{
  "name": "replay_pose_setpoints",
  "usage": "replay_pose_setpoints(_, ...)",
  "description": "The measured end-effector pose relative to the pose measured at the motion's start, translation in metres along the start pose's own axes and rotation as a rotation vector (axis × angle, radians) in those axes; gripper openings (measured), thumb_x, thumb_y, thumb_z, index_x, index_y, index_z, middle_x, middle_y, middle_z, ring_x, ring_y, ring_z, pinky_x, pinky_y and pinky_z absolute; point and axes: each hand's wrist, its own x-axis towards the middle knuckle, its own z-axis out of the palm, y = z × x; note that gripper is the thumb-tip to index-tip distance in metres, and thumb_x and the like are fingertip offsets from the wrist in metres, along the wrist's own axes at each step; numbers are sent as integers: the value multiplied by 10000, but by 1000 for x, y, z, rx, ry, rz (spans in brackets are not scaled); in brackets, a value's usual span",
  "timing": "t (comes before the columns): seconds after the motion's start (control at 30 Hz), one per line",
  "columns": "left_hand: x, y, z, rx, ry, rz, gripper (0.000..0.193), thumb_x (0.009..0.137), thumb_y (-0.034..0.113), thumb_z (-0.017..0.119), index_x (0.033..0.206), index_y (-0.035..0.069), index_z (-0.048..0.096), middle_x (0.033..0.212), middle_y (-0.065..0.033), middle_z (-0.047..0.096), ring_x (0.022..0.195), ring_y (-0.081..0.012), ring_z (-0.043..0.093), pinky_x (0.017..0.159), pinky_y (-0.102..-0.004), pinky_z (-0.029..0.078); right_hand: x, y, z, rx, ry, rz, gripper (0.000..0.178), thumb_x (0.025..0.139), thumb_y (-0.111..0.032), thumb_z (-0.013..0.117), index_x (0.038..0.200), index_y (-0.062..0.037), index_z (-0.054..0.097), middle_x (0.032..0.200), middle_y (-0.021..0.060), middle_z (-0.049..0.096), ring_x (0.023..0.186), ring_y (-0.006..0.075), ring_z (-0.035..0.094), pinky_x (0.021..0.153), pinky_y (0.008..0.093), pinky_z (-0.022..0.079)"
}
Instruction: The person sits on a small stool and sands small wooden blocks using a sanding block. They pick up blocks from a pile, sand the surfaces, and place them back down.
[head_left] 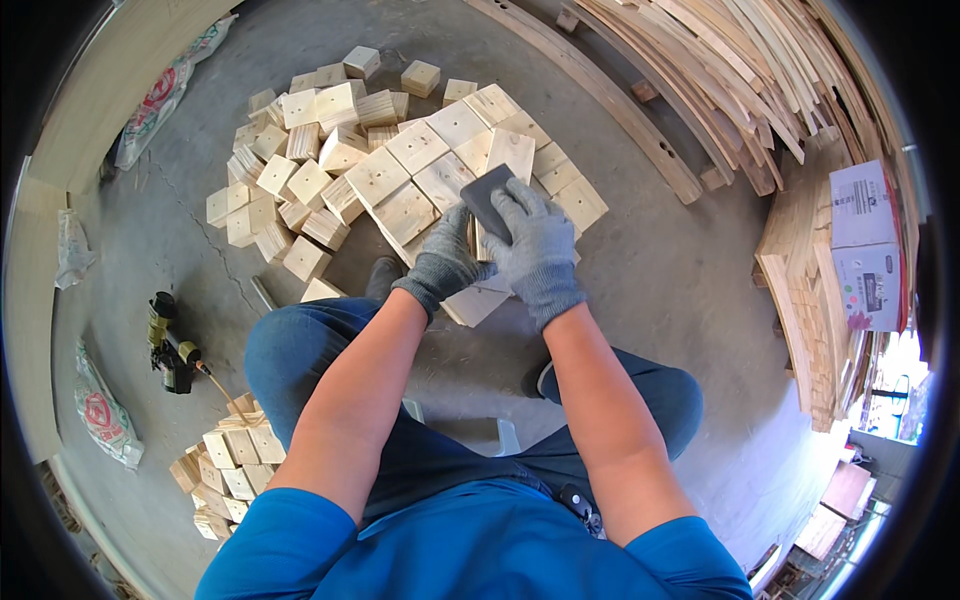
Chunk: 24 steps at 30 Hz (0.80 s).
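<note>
Both my hands wear grey knit gloves and meet over the near part of a stacked group of pale wooden blocks (415, 148). My right hand (537, 245) is closed on a dark grey sanding block (487, 197), a flat rectangular piece tilted up between the hands. Close beside it, my left hand (445, 262) curls its fingers round a wooden block, mostly hidden by the gloves; only a narrow strip of wood (473, 236) shows between them. More blocks lie beneath and just in front of the hands.
Loose wooden blocks (300, 180) are heaped left of the stack. A smaller block pile (230, 462) lies near my left knee, by a yellow-black blowtorch-like tool (165, 345). Long boards (690, 70) line the far right. A carton (866, 245) sits on stacked timber (805, 300).
</note>
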Motion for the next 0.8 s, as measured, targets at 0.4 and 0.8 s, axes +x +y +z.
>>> replay_pose_setpoints(0.4, 1, 8, -3, -44, -15, -83, 1144, 597, 228, 1017, 1575, 48, 453, 1432, -171, 647, 1352, -329, 616, 1182, -399, 486, -154, 4, -75, 50, -8, 140, 654, 755, -260, 924, 1363, -116, 732, 1539, 108, 618, 1337, 375, 583, 1117, 526, 471)
replay_pose_setpoints(0.8, -16, 66, -37, -411, -103, -293, 744, 838, 344, 963, 1412, -22, 660, 1246, -140, 780, 1118, -235, 757, 1015, -364, 594, -186, 27, -70, 239, 98, 416, 644, 766, -231, 954, 1351, -75, 736, 1523, 154, 637, 1355, 389, 602, 1157, 486, 491)
